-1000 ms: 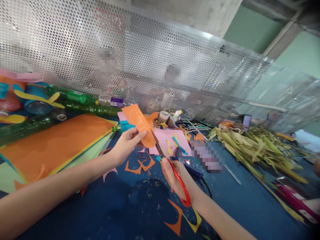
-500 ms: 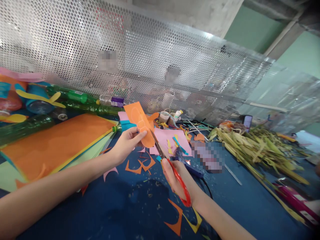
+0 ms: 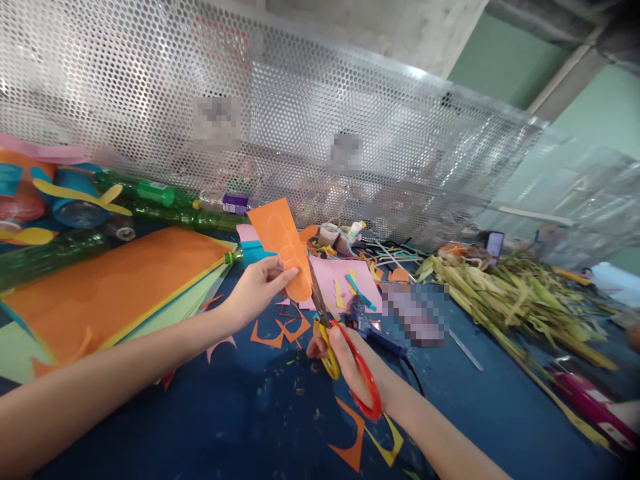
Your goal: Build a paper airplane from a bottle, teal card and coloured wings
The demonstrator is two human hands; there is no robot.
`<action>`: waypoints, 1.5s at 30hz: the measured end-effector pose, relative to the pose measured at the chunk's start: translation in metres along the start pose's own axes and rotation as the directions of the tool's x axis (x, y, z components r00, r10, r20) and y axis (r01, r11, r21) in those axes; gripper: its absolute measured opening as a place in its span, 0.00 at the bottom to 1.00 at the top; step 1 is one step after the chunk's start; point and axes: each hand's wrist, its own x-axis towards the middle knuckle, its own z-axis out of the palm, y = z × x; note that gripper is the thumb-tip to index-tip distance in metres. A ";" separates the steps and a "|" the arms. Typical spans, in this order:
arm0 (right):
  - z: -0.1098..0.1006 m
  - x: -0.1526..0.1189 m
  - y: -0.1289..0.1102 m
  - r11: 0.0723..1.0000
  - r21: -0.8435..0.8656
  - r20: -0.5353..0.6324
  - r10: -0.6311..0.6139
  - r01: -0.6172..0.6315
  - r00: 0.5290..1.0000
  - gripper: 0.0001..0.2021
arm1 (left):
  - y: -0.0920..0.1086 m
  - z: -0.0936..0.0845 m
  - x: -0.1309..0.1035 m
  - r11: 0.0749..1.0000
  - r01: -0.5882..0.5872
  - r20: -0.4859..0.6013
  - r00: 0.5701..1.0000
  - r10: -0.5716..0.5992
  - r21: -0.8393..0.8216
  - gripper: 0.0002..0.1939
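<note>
My left hand [image 3: 263, 287] pinches a piece of orange paper [image 3: 280, 230] between thumb and fingers, holding it up above the table. Faint drawn outlines show on the paper, and its lower end is rounded. My right hand [image 3: 350, 360] is wrapped round the scissors [image 3: 367, 393], which have one red and one yellow handle loop. Their blades point up and away, with the tips at the right edge of the paper. Below the hands, curved orange offcuts [image 3: 267, 337] lie on the blue table [image 3: 240, 413].
Stacked coloured sheets [image 3: 130, 287] lie left, with green bottles [image 3: 165, 193] behind. A pink sheet [image 3: 325, 273] with scraps, a blue glue gun [image 3: 380, 337] and dried husks [image 3: 495, 293] lie right. A perforated metal screen [image 3: 300, 100] stands behind; people show dimly through it.
The scissors have opened wider, so the yellow loop and the fingers in it now show below. The orange paper has turned slightly in my left hand, and the blades have shifted a little right.
</note>
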 end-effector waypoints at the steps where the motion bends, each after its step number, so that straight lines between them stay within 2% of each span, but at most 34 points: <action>1: 0.000 -0.001 -0.001 1.000 -0.021 -0.006 -0.016 0.016 1.000 0.30 | 0.001 0.001 -0.001 1.000 -0.003 0.016 1.000 0.003 -0.002 0.14; 4: 0.001 -0.002 -0.001 0.996 -0.070 -0.025 -0.057 0.055 0.998 0.29 | 0.005 0.004 -0.005 1.000 -0.009 0.051 0.999 0.009 -0.008 0.14; 10: 0.003 -0.004 -0.001 0.988 -0.122 -0.083 -0.107 0.096 0.991 0.28 | 0.008 0.006 -0.008 1.000 -0.014 0.045 0.999 0.014 -0.003 0.12; 24: 0.003 -0.001 -0.002 0.983 -0.164 -0.050 -0.089 0.080 0.995 0.28 | 0.009 0.007 -0.009 0.999 -0.008 0.069 0.998 0.011 -0.041 0.11; 32: 0.006 -0.002 0.000 0.994 -0.104 -0.063 -0.038 0.031 0.997 0.26 | 0.010 0.007 -0.010 0.999 0.000 0.071 0.997 0.003 -0.049 0.12; 41: 0.008 -0.002 0.001 0.992 -0.107 -0.074 -0.078 0.070 0.994 0.25 | 0.011 0.008 -0.011 0.998 -0.004 0.060 0.998 0.008 -0.060 0.11; 45: 0.005 -0.001 -0.003 0.977 -0.192 -0.108 -0.111 0.089 0.988 0.26 | 0.010 0.007 -0.010 0.999 -0.004 0.039 0.999 0.006 -0.041 0.11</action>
